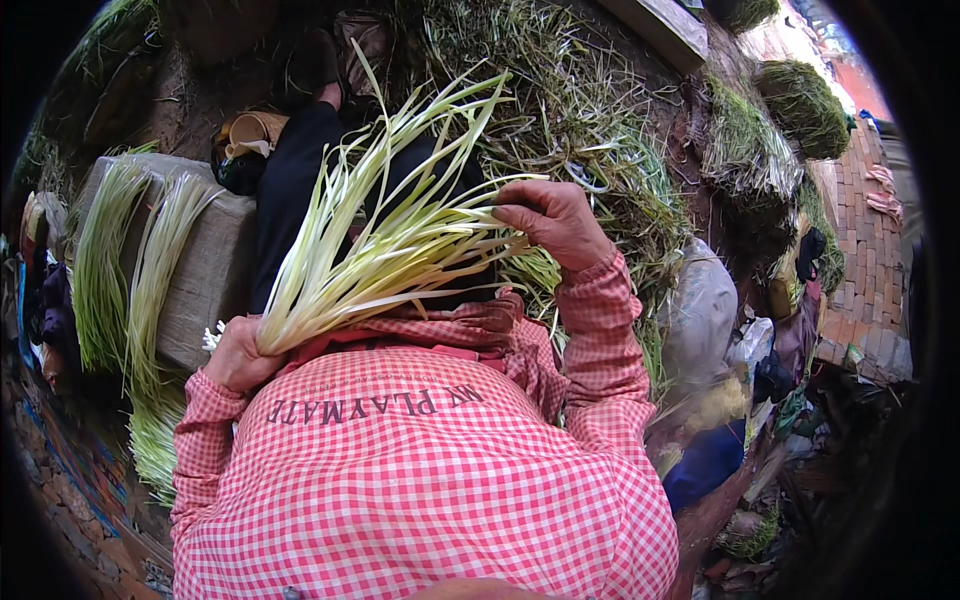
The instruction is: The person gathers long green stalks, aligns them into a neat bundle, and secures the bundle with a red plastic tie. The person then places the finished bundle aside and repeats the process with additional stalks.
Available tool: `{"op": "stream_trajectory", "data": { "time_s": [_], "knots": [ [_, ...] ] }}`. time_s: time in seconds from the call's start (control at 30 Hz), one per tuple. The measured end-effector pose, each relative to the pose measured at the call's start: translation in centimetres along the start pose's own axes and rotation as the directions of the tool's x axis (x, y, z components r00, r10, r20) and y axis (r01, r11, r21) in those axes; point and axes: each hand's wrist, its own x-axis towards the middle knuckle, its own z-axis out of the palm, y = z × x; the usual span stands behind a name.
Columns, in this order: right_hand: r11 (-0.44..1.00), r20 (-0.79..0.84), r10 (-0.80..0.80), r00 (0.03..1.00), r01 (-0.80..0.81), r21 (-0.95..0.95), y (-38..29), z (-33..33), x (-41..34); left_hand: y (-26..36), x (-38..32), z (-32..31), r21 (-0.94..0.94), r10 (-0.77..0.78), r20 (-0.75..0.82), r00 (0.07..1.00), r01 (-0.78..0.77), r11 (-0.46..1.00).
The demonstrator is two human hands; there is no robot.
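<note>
My left hand (241,355) is closed around the white lower ends of a bunch of long pale green-yellow leaves (360,255), which look like blanched chives. The bunch fans out across my lap, over dark trousers. At its right side, the thumb and fingers of my right hand (551,221) pinch the end of one or more leaves. Two sorted bundles of similar leaves (166,259) hang over a grey covered block (199,289) to the left of my knees. Another bundle (154,442) lies below them, beside my left sleeve.
Loose leaves and straw (570,112) are heaped on the ground to the right of my legs. Larger bundles (750,150) stand farther right, near a brick path (866,255). A pale plastic sack (701,315) is beside my right arm. A wooden beam (664,30) lies at the top.
</note>
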Motion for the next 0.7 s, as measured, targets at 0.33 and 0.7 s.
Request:
{"op": "stream_trajectory", "data": {
  "time_s": [0.33,0.7],
  "knots": [
    [0.56,-0.426,-0.245,0.871,-0.232,-0.795,6.2,1.7,1.7,-1.7,-1.0,-0.1,0.067,0.023,0.007,1.0,-0.024,0.997],
    [0.774,-0.506,-0.487,0.712,0.084,-0.627,2.3,-2.6,0.2,-2.6,-1.6,-1.2,0.116,-0.042,-0.003,0.999,0.042,0.992]
  ]
}}
